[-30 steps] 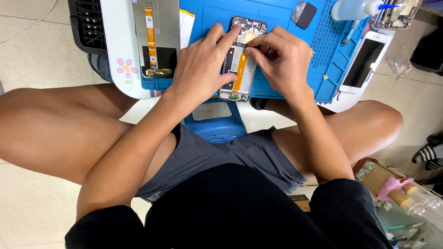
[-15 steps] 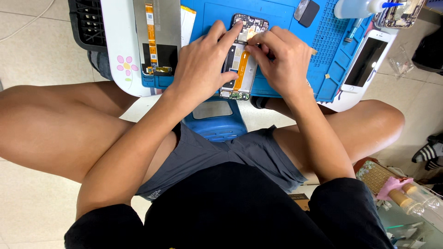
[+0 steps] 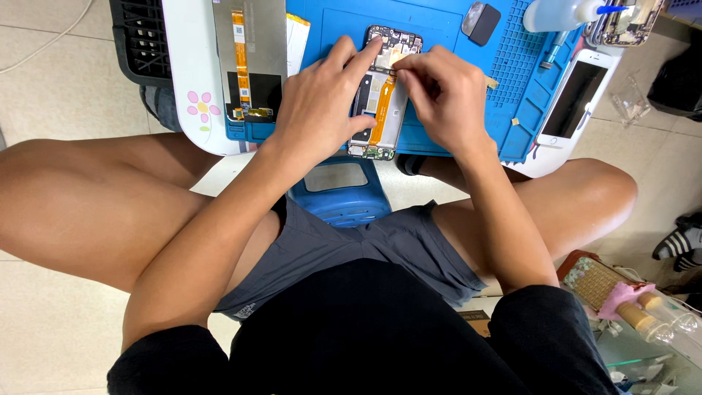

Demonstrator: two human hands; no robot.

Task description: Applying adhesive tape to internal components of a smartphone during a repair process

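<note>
An opened phone [image 3: 380, 102] with an orange flex cable is laid on the blue mat [image 3: 453, 139]. It is steadied by the left hand [image 3: 322, 110], forefinger outstretched. Something small at its top edge is pinched by the right hand [image 3: 439, 95]. A detached screen [image 3: 248, 58] lies left.

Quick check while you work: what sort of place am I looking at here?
Most likely a small phone repair bench. An opened phone lies on a blue repair mat under both hands, a detached screen panel sits to the left, and a white phone waits at right.
</note>
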